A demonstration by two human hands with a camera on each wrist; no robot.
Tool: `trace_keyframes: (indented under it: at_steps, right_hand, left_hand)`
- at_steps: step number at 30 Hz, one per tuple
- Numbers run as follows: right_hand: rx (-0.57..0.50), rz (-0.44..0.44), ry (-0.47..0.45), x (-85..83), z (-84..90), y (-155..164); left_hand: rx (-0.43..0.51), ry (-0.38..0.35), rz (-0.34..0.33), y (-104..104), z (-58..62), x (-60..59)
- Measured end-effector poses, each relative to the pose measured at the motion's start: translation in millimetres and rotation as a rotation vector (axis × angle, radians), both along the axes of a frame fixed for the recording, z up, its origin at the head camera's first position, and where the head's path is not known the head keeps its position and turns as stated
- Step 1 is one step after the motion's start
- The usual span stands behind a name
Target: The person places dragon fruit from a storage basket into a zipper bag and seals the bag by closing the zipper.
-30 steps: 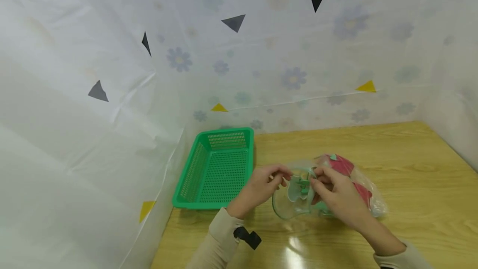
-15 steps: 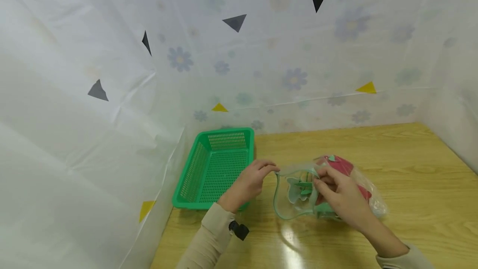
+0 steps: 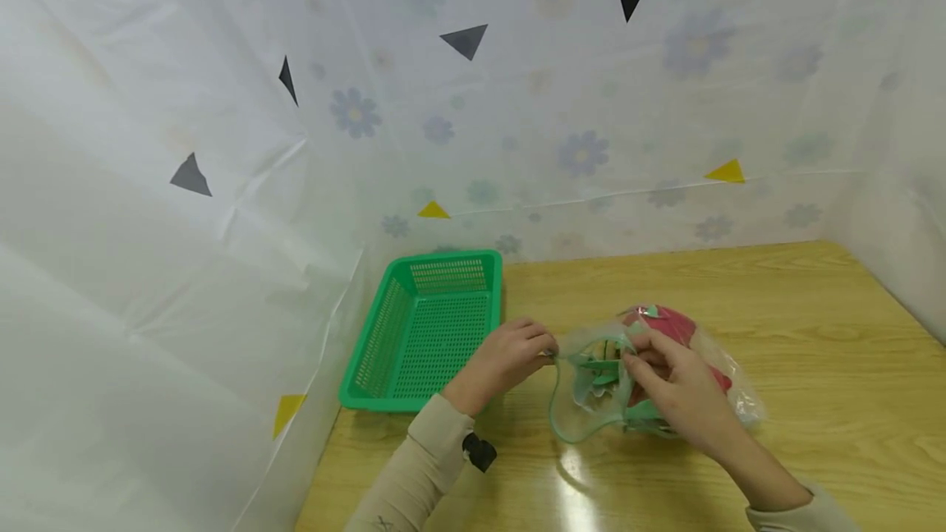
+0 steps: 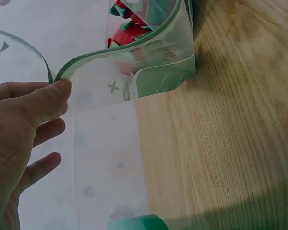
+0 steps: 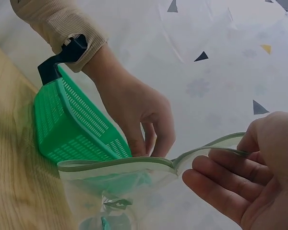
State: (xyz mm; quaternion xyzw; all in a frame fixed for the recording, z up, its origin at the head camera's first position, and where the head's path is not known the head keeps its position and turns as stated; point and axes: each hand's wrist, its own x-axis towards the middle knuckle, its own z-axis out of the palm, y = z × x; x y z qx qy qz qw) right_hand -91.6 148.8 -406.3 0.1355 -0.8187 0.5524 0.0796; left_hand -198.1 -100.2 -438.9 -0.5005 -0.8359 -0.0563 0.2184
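Observation:
A clear plastic bag (image 3: 585,405) with a green rim lies on the wooden table (image 3: 813,335), its mouth facing left. Red and green pieces (image 3: 668,323) show through it. My left hand (image 3: 517,355) pinches the left side of the rim (image 4: 134,48) between thumb and fingers. My right hand (image 3: 668,388) pinches the opposite side of the rim (image 5: 221,143), so the mouth is held apart. In the left wrist view my left hand (image 4: 33,115) is at the rim, with the red pieces (image 4: 129,31) inside the bag. In the right wrist view my right hand (image 5: 249,167) faces my left hand (image 5: 139,112).
A green perforated basket (image 3: 443,259) with nothing in it stands left of the bag, against the white flower-printed sheet (image 3: 222,187) that walls the table on the left, back and right. The same basket (image 5: 72,129) shows behind my left hand.
My left hand has drawn its side of the rim to the left, away from the right hand, and the bag's mouth is wider. The right hand has barely moved.

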Motion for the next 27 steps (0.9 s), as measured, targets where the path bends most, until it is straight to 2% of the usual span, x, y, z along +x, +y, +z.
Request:
trace_keyframes:
  at_steps: [6, 12, 18, 23, 27]
  right_hand:
    - [-0.039, 0.007, -0.009, 2.4, -1.4, 6]
    - [0.005, -0.026, 0.001, 9.2, -6.2, 14]
    - [0.05, -0.015, 0.014, 25.7, -21.0, 22]
    - [0.078, 0.025, 0.108, 38.9, -39.0, 24]
    - [0.063, 0.042, 0.208, 42.0, -46.4, 23]
  left_hand:
    - [0.037, 0.028, 0.033, 5, 1.3, 0.7]
    - [0.084, 0.037, 0.028, 12, 6.3, 0.9]
    - [0.115, 0.009, 0.036, 16, 10.8, 1.6]
    - [0.123, -0.035, 0.044, 17, 14.0, 2.6]
    - [0.129, -0.057, 0.044, 18, 16.4, 3.3]
